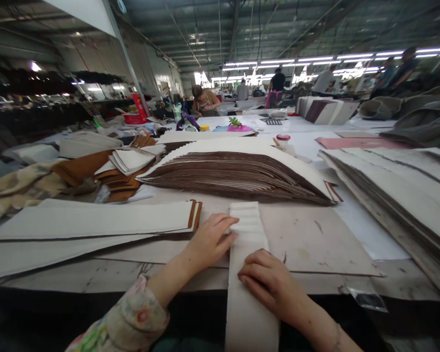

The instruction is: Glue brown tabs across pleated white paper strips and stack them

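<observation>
Left hand (214, 238), fingers bent; right hand (270, 277), fingers curled together; both touch the pale strip (247, 254), pinching indeterminable. The strip overhangs the counter (322, 283). Beyond the strip: layered panels (223, 171), then a red-lidded jar (283, 141), contents indistinct.

Off-white, that's the long flat strip (247, 244) at the near centre! Cream on the floral cloth sleeve (128, 313) at near left, splashed with red and green. Beneath the strip, it's a pinkish-beige flat board (308, 234), flecked dark, one yellowish stain (303, 253) on the right. White over dark brown on the big fanned stack of flat panels (220, 168), farther back! Rusty brown tips the long white panels (95, 222) at left; pink for the flat sheet (366, 143) at far right!
</observation>
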Tool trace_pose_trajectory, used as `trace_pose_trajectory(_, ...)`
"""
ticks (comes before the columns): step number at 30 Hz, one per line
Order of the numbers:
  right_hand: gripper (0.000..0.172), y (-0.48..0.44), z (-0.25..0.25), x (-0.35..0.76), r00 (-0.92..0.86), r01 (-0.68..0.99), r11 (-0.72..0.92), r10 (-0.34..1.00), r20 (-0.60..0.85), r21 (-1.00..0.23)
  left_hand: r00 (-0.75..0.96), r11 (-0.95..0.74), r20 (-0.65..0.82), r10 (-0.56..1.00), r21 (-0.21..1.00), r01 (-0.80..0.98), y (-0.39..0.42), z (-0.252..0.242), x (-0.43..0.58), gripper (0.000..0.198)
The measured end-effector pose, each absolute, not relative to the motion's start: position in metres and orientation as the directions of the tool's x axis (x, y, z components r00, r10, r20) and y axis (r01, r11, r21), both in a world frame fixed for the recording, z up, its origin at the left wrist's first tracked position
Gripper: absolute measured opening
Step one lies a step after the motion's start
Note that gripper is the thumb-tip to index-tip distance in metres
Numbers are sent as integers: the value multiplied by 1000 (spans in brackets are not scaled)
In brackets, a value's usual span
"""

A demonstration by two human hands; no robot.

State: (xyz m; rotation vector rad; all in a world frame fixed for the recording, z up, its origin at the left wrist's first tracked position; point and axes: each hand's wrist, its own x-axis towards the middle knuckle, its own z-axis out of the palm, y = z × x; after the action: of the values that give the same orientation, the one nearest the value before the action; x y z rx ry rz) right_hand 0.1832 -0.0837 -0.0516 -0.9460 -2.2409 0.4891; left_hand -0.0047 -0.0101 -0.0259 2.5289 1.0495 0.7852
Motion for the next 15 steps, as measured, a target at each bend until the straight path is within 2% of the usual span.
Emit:
trace_pose_trajectory(5, 16, -94, -48, 192, -536, 528, 670, 739, 408, -522, 542, -626, 333, 771, 548, 554, -25, -48, 16, 41)
trace_pose_trajectory(7, 20, -93, -53, 203, -387, 641, 582, 808, 444, -500, 524, -604, 320, 789, 560, 568, -25, -51, 15, 44)
trace_pose_trajectory(10, 29, -85, -62, 216, -116, 794, 351, 889, 444, -496, 521, -591, 305, 797, 570, 571, -24, -51, 14, 47)
trace_pose_trajectory(12, 34, -80, -68, 220, -77, 832, 279, 913, 400, -479, 520, -586, 299, 800, 578, 568, -24, -50, 13, 48)
trace_pose_trajectory(15, 35, -79, -71, 216, -101, 853, 277, 919, 381, -442, 516, -579, 294, 805, 582, 571, -23, -50, 13, 51)
